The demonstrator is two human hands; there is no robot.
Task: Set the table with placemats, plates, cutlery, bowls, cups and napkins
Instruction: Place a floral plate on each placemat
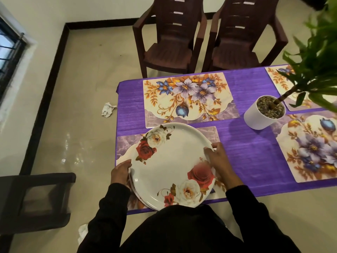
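A stack of white plates (169, 161) printed with red and cream roses hovers over the near-left placemat (125, 145), which it mostly hides. My left hand (120, 171) grips the stack's left rim. My right hand (218, 161) grips the right rim with the fingers curled over the top plate's edge. A floral placemat (189, 99) lies bare at the far left of the purple table (251, 154). Two more floral placemats (313, 148) (277, 77) lie at the right.
A white pot (255, 117) with pebbles and a green plant (321, 52) stands mid-table on the right. Two brown plastic chairs (169, 37) (244, 39) face the far edge. A dark stool (36, 199) stands at my left. Crumpled paper (108, 110) lies on the floor.
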